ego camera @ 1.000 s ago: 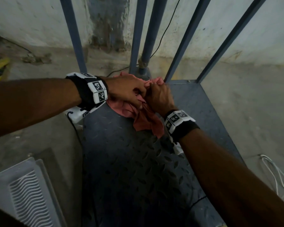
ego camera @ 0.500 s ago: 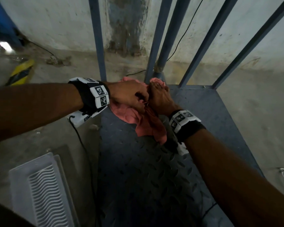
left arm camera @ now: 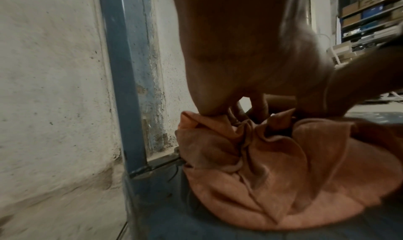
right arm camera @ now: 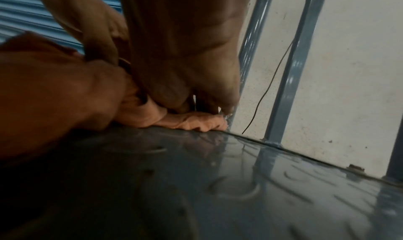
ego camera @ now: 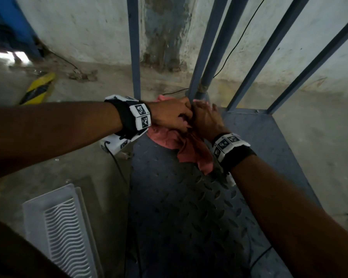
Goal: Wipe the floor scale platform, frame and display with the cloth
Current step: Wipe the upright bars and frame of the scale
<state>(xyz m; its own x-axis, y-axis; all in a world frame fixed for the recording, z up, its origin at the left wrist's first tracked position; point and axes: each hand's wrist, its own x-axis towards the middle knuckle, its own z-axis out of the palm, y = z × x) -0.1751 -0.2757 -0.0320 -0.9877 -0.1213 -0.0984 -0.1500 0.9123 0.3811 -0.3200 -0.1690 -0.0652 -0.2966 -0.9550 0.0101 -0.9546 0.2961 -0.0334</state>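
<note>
1. Pink cloth (ego camera: 181,145) sits bunched on the scale platform (ego camera: 179,207), at the far edge, against the base of the blue frame uprights (ego camera: 199,57).
2. Left hand (ego camera: 169,114): fingers curled down, pinching a fold of the cloth; the left wrist view shows the fingertips (left arm camera: 209,109) dug into the fabric.
3. Right hand (ego camera: 206,119): touching the left, fingers bent down onto the cloth at the round post (ego camera: 215,47); actual grip can't be read.
4. Platform is dark diamond plate; loose cloth trails toward the right wrist.
5. Thin black cable (ego camera: 233,43) runs down the wall behind the frame.
6. White ribbed panel (ego camera: 62,233) lies on the floor, left of the platform.
</note>
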